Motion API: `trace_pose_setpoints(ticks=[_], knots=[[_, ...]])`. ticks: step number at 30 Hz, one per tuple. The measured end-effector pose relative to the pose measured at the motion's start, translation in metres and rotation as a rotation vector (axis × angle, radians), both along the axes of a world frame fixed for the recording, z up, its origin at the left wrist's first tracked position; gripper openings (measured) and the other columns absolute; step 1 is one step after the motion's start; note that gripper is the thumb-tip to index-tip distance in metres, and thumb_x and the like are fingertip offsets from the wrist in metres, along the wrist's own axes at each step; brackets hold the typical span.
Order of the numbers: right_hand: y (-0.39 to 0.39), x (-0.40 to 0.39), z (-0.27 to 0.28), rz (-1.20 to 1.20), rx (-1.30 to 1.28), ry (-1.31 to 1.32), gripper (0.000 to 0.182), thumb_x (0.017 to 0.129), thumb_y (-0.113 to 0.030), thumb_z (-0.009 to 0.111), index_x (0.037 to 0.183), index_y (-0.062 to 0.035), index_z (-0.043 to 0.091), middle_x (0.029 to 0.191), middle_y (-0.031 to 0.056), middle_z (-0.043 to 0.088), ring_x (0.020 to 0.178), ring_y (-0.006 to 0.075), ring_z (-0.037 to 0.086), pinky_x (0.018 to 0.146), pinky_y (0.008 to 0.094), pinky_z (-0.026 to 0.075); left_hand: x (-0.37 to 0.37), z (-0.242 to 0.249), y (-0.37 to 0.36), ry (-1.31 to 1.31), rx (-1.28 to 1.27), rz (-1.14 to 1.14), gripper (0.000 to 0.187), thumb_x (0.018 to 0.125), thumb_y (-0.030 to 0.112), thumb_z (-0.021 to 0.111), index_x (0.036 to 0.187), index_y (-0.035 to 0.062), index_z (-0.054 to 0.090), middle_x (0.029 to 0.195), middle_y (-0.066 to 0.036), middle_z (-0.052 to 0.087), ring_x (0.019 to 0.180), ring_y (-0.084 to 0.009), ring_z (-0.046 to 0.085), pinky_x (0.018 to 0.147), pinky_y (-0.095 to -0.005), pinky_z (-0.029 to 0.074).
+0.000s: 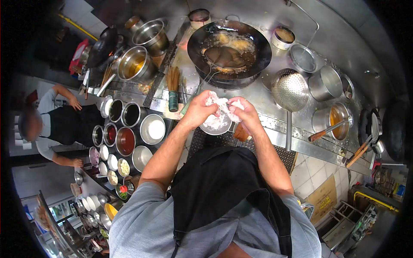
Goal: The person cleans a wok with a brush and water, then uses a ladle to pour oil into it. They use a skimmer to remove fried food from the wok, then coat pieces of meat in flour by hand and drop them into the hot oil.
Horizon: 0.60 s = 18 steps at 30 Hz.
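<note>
My left hand (200, 110) is closed, fingers curled on a white, flour-coated piece of food (221, 104). My right hand (247, 115) pinches the coated food from the other side, flour clinging to its fingers. Just beneath both hands is a metal bowl (218, 131) with white flour in it, its upper part hidden by them. Beyond the hands stands a black wok (263, 48) of bubbling oil with golden pieces frying. A wire strainer (223, 57) lies in the wok, its handle reaching toward my left hand.
A bamboo brush (173, 86) lies left of the wok; a perforated skimmer (290, 89) rests to the right. Metal pots (325, 84) stand farther right, and sauce containers (125, 141) line the left. Another person (71, 124) stands at far left, hand on hip.
</note>
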State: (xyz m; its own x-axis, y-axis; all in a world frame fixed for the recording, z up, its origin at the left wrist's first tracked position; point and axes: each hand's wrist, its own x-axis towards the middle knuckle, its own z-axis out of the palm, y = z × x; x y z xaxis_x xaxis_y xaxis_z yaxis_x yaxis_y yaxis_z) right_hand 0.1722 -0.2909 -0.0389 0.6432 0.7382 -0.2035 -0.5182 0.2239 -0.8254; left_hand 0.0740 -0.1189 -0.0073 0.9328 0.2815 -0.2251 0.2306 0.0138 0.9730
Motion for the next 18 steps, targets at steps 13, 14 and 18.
trace_pose_setpoints(ticks=[13,14,18], knots=[[0.009,0.004,-0.018,0.016,-0.368,-0.371,0.013,0.084,-0.005,0.065,0.096,-0.0011,0.066,0.081,0.0037,0.066,0.071,0.0074,0.059,0.061,0.0231,0.049,-0.005,-0.006,0.03,-0.009,-0.13,-0.076,0.019,0.094,0.005,0.055,0.112,0.0005,0.055,0.093,-0.004,0.063,0.076,-0.0108,0.06,0.063,-0.0247,0.049],[0.006,0.01,-0.019,-0.002,-0.361,-0.299,0.012,0.084,-0.004,0.064,0.096,-0.0015,0.065,0.08,0.0038,0.066,0.069,0.0078,0.059,0.059,0.0233,0.048,-0.005,-0.002,0.034,-0.108,-0.302,-0.023,0.02,0.094,0.004,0.052,0.114,0.0011,0.054,0.097,-0.007,0.064,0.077,-0.0131,0.061,0.063,-0.0244,0.049],[-0.009,0.017,-0.025,-0.093,-0.339,-0.275,0.012,0.085,-0.004,0.06,0.097,-0.0023,0.06,0.08,0.0045,0.064,0.066,0.0091,0.058,0.057,0.0244,0.047,-0.012,0.028,0.04,-0.068,-0.621,0.117,0.019,0.093,-0.001,0.05,0.111,0.0052,0.048,0.096,-0.009,0.059,0.07,-0.0163,0.056,0.054,-0.0259,0.043]])
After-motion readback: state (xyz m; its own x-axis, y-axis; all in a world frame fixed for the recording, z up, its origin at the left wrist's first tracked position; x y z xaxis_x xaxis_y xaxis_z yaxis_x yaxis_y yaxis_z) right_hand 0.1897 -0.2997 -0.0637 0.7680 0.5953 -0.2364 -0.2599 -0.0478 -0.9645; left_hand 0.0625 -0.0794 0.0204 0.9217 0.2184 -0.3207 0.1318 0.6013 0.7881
